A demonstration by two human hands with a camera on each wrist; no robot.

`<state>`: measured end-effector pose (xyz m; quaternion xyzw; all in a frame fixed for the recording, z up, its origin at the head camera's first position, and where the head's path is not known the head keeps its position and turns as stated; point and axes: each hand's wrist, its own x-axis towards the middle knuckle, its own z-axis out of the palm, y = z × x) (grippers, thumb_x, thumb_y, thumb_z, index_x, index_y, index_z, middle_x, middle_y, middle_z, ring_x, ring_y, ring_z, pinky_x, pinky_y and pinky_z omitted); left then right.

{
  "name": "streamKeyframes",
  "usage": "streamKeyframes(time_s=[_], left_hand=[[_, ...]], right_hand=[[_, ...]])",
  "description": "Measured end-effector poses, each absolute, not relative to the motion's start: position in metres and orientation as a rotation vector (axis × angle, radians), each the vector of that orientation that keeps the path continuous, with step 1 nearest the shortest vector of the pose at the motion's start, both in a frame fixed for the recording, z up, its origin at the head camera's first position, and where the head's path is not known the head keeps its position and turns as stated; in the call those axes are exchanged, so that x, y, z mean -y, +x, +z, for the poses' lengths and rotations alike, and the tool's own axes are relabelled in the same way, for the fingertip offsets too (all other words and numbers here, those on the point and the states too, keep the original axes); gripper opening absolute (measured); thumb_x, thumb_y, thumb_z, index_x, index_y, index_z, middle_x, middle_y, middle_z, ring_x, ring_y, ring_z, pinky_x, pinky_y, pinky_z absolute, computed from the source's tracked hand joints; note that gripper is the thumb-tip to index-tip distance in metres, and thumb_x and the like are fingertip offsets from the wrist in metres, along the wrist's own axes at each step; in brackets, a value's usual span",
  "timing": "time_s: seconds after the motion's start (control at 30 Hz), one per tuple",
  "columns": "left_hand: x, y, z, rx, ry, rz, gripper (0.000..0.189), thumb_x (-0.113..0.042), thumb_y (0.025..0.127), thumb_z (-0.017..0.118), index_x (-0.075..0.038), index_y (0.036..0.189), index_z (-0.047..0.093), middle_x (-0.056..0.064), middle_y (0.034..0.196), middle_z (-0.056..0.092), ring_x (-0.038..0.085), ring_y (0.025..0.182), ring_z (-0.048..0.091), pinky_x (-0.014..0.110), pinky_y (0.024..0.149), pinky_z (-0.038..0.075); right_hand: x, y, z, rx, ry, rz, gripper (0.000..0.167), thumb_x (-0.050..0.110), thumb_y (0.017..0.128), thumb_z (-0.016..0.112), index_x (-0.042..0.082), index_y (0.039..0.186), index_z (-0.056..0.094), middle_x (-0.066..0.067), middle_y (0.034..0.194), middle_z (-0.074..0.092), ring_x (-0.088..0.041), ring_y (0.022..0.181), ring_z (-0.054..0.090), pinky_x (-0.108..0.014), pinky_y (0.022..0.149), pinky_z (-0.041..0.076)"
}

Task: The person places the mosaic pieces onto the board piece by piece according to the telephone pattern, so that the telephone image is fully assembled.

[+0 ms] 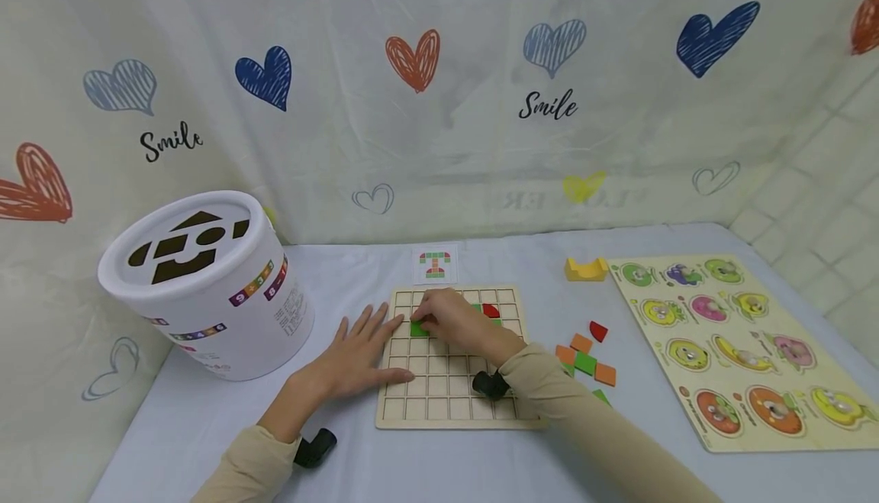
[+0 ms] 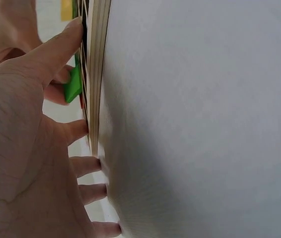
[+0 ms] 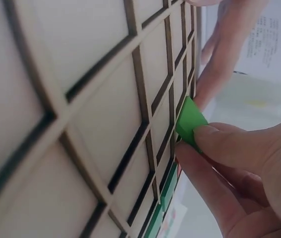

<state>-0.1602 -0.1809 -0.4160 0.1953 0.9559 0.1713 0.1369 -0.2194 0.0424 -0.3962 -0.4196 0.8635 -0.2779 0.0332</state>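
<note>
A wooden grid board (image 1: 446, 411) lies flat on the table. My right hand (image 1: 449, 324) reaches over its upper left part and pinches a green square tile (image 3: 191, 121) between thumb and finger. That tile is tilted, with an edge right at the grid cells. My left hand (image 1: 360, 354) rests with fingers spread along the board's left side, the thumb over its edge and the outer fingertips on the cloth. A red quarter-round piece (image 1: 491, 311) sits in the grid, with green tiles beside it. The right hand hides part of that row.
Behind the board lies a pattern card (image 1: 436, 265). Loose orange tiles (image 1: 605, 375), green tiles (image 1: 585, 363) and a red piece (image 1: 598, 331) lie to the right. Farther right are a yellow block (image 1: 587, 269) and a fruit puzzle board (image 1: 693, 324). A white bucket (image 1: 213, 320) stands left.
</note>
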Motion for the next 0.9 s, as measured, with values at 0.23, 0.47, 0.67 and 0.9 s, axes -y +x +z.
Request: streamKeyframes(time_s=[0.23, 0.47, 0.67, 0.9], left_hand=[[0.1814, -0.16, -0.4154, -2.768, 0.577, 0.504, 0.101, -0.074, 0.093, 0.061, -0.013, 0.166, 0.029, 0.017, 0.175, 0.009, 0.041, 0.161, 0.001, 0.072, 0.121, 0.001], [0.1813, -0.1609, -0.4165, -2.768, 0.585, 0.495, 0.101, -0.074, 0.093, 0.06, -0.013, 0.167, 0.028, 0.017, 0.175, 0.008, 0.041, 0.161, 0.001, 0.072, 0.121, 0.001], [0.1808, -0.1612, -0.4165, -2.768, 0.583, 0.491, 0.102, -0.075, 0.092, 0.06, -0.013, 0.167, 0.028, 0.017, 0.175, 0.009, 0.041, 0.161, 0.001, 0.072, 0.122, 0.001], [0.1811, -0.1609, -0.4162, -2.773, 0.575, 0.481, 0.102, -0.074, 0.092, 0.061, -0.013, 0.166, 0.029, 0.017, 0.175, 0.01, 0.041, 0.161, 0.002, 0.073, 0.121, 0.002]], right_hand=[[-0.0388, -0.2144, -0.3914, -2.669, -1.293, -0.78, 0.018, -0.007, 0.094, 0.072, -0.006, 0.111, 0.079, -0.013, 0.098, 0.071, -0.023, 0.091, 0.07, -0.026, 0.078, 0.057], [-0.0372, -0.2127, -0.3906, -2.718, -1.3, -0.711, 0.018, -0.006, 0.094, 0.073, -0.005, 0.111, 0.079, -0.013, 0.101, 0.073, -0.025, 0.095, 0.071, -0.029, 0.081, 0.059], [-0.0374, -0.2126, -0.3925, -2.752, -1.341, -0.658, 0.015, -0.008, 0.094, 0.071, -0.004, 0.105, 0.08, -0.012, 0.096, 0.073, -0.023, 0.092, 0.071, -0.029, 0.082, 0.059], [-0.0415, -0.2131, -0.3967, -2.742, -1.408, -0.672, 0.017, -0.011, 0.091, 0.071, -0.005, 0.104, 0.08, -0.012, 0.098, 0.074, -0.024, 0.094, 0.072, -0.031, 0.087, 0.06]])
